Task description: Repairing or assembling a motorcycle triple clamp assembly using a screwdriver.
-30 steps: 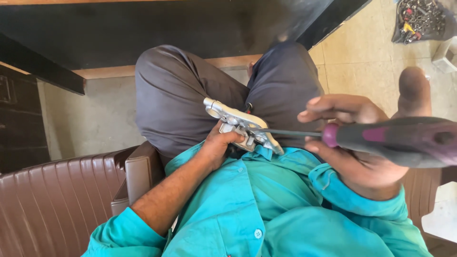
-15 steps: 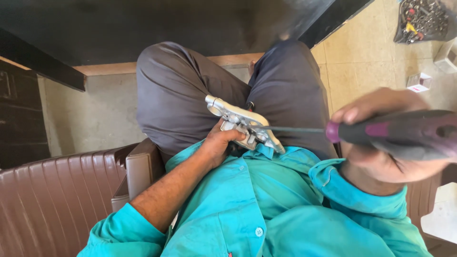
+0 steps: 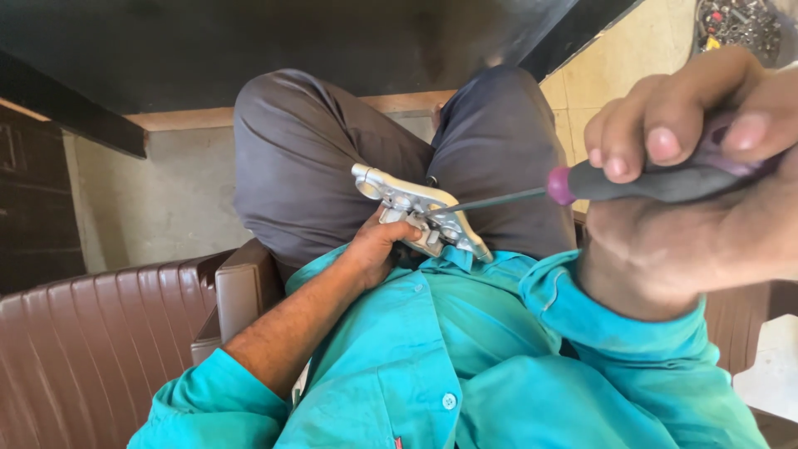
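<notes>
My left hand point(image 3: 384, 245) grips a silvery cast-metal part point(image 3: 416, 212) from below, holding it over my lap against my teal shirt. My right hand point(image 3: 690, 191) is close to the camera and closed around the dark handle of a screwdriver point(image 3: 632, 183) with a purple collar. Its thin shaft point(image 3: 490, 200) runs left to the metal part, with the tip resting on the part's middle. My fingers wrap the handle from above; my thumb lies at the top right.
I sit in a brown ribbed chair point(image 3: 91, 349) with an armrest point(image 3: 241, 287) by my left elbow. A dark table edge point(image 3: 274, 50) lies beyond my grey-trousered knees. A pile of small metal hardware point(image 3: 736, 25) sits on the tiled floor at top right.
My right hand has rotated on the screwdriver handle and shifted up and right; the fingers now curl over the top. The left hand and metal part stay put.
</notes>
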